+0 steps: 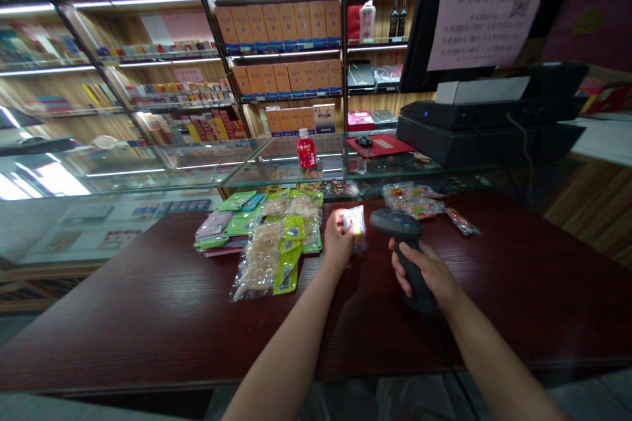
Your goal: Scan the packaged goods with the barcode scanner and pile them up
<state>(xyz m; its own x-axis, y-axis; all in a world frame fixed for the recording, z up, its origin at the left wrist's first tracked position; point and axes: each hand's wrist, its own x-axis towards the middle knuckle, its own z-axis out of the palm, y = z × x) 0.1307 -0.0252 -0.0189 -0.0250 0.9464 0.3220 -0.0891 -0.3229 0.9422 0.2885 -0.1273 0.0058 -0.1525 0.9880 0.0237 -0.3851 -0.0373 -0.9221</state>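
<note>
My left hand point(338, 235) is closed on a small clear snack packet point(356, 221), held upright above the dark wooden counter point(148, 316). My right hand point(428, 271) grips the handle of a black barcode scanner point(401, 227), whose head points left at the packet, which glows where the scanner light hits it. Just left of my left hand lies a pile of green and clear snack packets point(274, 240).
More small packets point(415, 200) lie at the counter's far right. Behind the counter are a glass display case with a red-labelled bottle point(306, 149), a black register and printer point(484, 122), and lit shelves of boxed goods.
</note>
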